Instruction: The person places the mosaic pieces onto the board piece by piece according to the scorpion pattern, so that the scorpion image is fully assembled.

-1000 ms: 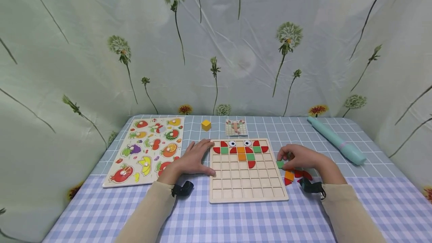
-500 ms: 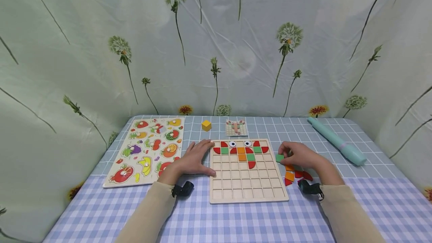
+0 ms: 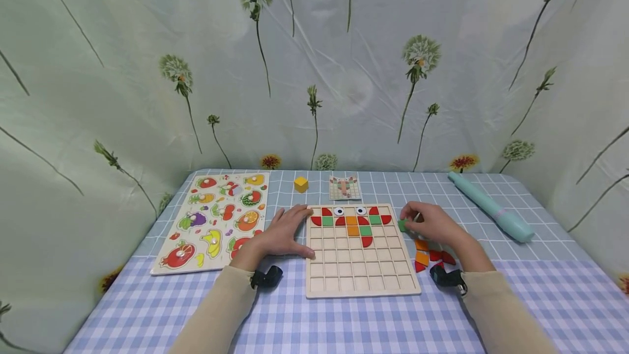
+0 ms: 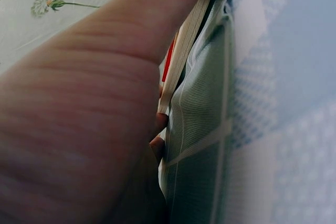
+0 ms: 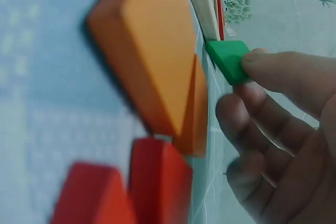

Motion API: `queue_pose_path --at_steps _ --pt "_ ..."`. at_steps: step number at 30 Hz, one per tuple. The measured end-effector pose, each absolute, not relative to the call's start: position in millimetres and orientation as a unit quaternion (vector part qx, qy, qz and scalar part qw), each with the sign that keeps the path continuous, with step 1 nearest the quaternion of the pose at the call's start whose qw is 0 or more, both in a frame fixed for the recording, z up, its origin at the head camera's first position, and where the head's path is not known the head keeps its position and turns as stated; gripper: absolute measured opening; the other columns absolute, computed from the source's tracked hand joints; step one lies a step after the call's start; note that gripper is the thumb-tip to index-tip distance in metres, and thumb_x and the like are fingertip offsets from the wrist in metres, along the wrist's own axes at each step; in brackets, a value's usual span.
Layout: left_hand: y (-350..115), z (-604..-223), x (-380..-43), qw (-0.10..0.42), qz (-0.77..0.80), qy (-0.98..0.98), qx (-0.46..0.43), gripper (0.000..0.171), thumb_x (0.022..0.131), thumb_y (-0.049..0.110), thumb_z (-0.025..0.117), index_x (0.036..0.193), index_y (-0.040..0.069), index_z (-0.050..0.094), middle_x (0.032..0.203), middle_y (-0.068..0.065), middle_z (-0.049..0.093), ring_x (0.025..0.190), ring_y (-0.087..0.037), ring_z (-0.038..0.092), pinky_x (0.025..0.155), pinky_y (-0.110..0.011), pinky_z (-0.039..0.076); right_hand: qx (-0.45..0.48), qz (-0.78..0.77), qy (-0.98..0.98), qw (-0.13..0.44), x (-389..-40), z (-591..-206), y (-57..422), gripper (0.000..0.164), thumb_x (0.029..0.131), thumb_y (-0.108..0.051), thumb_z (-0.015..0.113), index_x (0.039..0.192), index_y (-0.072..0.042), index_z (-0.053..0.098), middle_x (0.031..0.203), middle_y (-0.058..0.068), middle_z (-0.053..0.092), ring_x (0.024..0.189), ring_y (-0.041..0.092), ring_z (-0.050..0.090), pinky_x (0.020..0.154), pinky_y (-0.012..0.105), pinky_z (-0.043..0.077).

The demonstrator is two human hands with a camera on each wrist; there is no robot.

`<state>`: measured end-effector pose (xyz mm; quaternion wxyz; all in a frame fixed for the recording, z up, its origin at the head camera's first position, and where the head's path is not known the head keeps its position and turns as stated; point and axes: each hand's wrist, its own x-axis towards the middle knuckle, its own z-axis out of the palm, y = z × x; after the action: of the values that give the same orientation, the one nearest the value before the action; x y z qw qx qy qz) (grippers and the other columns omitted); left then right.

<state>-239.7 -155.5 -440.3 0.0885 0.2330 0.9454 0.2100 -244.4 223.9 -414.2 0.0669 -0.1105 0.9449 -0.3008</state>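
My right hand (image 3: 433, 225) pinches a green square tile (image 5: 227, 60) between thumb and fingertips, just off the right edge of the wooden grid board (image 3: 350, 267). Spread along the board's left edge, my left hand (image 3: 281, 235) rests with thumb and fingertips touching the rim. Red, green and orange tiles, plus two eye tiles (image 3: 361, 211), fill cells in the board's upper rows. Below my right hand lie loose orange tiles (image 3: 421, 257) and red tiles (image 3: 447, 258). In the left wrist view, the hand covers most of the board's edge (image 4: 185, 45).
A fruit puzzle board (image 3: 201, 234) lies at the left. Behind the grid board are a yellow cube (image 3: 301, 184) and a small pattern card (image 3: 345, 187). A teal rolled tube (image 3: 491, 206) lies at the back right. A flowered curtain (image 3: 363, 70) hangs behind the table.
My right hand has lifted the green tile and carried it slightly left and away from me, closer to the grid board. The left hand has stayed at the board's edge.
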Motion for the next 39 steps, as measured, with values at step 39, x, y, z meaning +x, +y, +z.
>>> queue_pose_path --at_steps 39 --pt "-155.6 -438.6 -237.2 0.085 0.216 0.944 0.237 0.106 0.072 0.059 0.082 0.155 0.015 0.034 0.165 -0.009 0.026 0.155 -0.029 0.021 0.126 -0.058 0.003 -0.185 -0.385 0.904 0.014 -241.0 -403.9 178.5 0.02 0.097 -0.007 0.061 0.114 -0.009 0.071 0.114 0.012 0.07 0.089 0.021 0.063 0.073 0.027 0.056"
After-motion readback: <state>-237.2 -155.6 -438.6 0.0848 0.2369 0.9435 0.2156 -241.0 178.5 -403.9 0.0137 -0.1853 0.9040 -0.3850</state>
